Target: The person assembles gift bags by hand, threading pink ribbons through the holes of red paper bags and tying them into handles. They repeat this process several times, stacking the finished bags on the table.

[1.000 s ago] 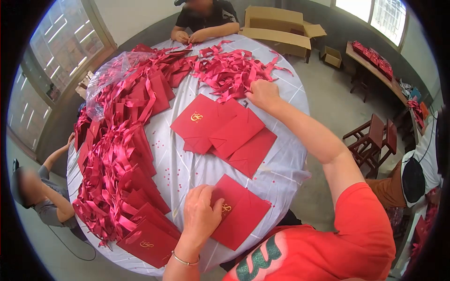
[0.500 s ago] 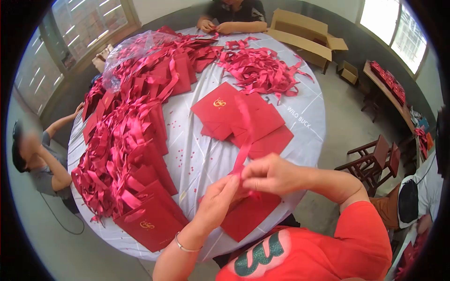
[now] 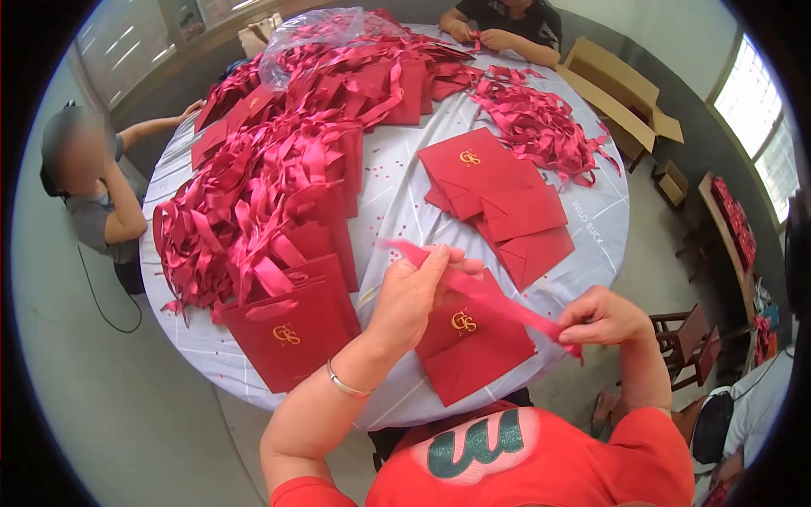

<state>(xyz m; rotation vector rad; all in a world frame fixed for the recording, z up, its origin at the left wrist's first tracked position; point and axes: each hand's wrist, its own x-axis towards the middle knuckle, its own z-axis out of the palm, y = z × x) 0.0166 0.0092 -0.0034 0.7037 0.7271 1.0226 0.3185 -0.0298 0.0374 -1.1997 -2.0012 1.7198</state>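
Observation:
A red ribbon (image 3: 498,302) stretches between my two hands above the table. My left hand (image 3: 414,291) pinches it near one end, with a short tail past the thumb. At the other end my right hand (image 3: 604,317) grips the ribbon between thumb and fingers. Beneath it lies a flat red paper bag (image 3: 477,355) with a gold emblem, partly hidden by the ribbon and my left hand. Beyond my hands lies a stack of flat red paper bags (image 3: 515,198). A heap of loose red ribbons (image 3: 545,127) lies farther back.
Many ribboned red bags (image 3: 283,338) stand in rows along the table's left side, under clear plastic (image 3: 317,42) at the back. One person (image 3: 93,186) sits at the left, another (image 3: 507,29) across. A cardboard box (image 3: 617,93) and stools (image 3: 688,342) stand at the right.
My hands have moved apart, my right hand going right, pulling the ribbon taut between them. The ribbon no longer hangs over the stack of bags. The camera view has shifted.

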